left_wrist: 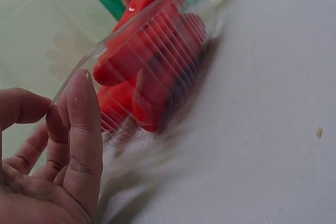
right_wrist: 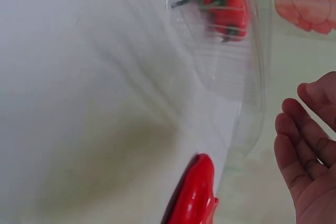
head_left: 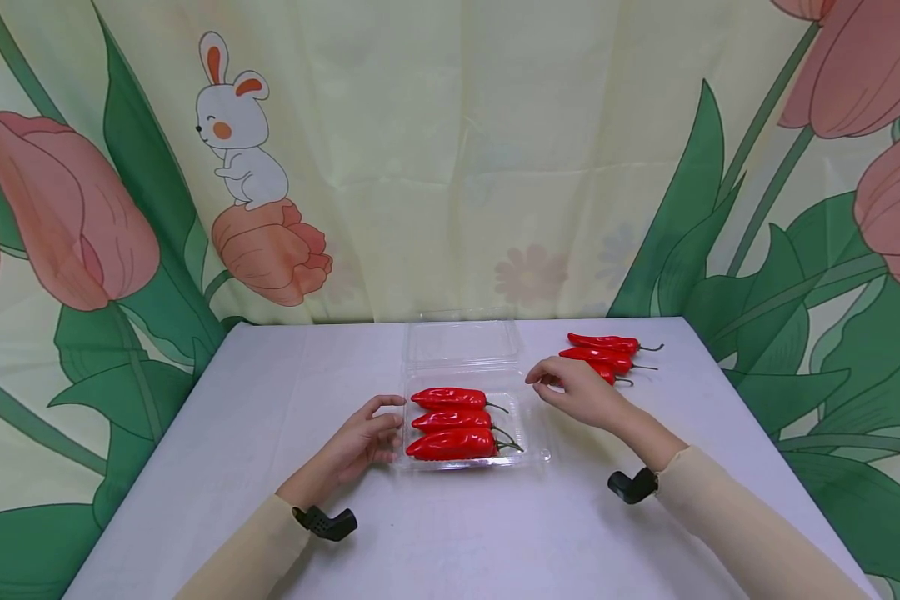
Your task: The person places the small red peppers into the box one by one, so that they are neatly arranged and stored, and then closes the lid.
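A clear plastic clamshell box (head_left: 537,433) lies with its lid (head_left: 461,343) folded back behind it. Inside are three red chili peppers (head_left: 450,445), side by side with stems to the right. At the box's left edge, my left hand (head_left: 356,442) pinches the rim (left_wrist: 79,69) between thumb and fingers. My right hand (head_left: 581,393) hovers between the box and a group of three red chili peppers (head_left: 603,342) at the back right, partly covering the nearest one. In the right wrist view, the fingers (right_wrist: 294,166) of that hand are loosely bent and hold nothing.
The items are on a table with a white cloth (head_left: 450,542). A curtain printed with tulips and a rabbit (head_left: 450,167) hangs right behind the table's back edge. Each wrist wears a black camera (head_left: 326,523).
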`<state>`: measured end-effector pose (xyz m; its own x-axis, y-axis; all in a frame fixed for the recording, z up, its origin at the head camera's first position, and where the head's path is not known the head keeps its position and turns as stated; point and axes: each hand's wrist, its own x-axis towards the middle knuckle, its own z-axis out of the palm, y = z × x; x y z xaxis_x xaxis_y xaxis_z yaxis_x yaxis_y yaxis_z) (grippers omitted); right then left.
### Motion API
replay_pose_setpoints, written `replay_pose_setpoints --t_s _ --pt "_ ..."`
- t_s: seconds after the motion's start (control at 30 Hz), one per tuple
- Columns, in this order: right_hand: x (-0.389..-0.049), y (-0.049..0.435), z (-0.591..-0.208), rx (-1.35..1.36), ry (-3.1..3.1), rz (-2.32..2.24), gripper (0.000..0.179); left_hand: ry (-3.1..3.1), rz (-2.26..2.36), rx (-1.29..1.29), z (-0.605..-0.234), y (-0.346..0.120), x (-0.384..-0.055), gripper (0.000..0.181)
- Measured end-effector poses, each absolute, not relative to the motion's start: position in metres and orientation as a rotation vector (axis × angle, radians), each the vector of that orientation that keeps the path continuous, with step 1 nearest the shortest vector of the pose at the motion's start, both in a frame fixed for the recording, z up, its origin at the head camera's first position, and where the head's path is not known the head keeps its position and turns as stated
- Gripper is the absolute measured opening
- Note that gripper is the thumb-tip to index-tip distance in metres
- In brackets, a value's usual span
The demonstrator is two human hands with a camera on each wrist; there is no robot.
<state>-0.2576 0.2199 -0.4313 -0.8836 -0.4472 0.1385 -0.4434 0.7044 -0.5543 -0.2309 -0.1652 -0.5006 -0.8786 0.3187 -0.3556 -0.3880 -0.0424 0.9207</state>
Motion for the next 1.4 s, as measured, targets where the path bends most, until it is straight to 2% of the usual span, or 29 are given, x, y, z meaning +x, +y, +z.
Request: replay_pose_setpoints --t_s 0.93,1.23,1.4 --pt "-0.278 0.271 -0.459 -0.456 3.007 -0.775 0.03 1.755 1.973 -0.075 -0.503 -0.165 -0.232 0.046" --pt "-0.282 0.28 -0.468 -0.438 3.02 -0.662 0.056 1.739 1.979 -0.071 -0.501 -0.165 -0.23 0.046" --pt "-0.284 0.281 -0.47 -0.449 3.017 -0.638 0.057 1.742 1.973 -0.059 -0.501 -0.165 -0.23 0.049"
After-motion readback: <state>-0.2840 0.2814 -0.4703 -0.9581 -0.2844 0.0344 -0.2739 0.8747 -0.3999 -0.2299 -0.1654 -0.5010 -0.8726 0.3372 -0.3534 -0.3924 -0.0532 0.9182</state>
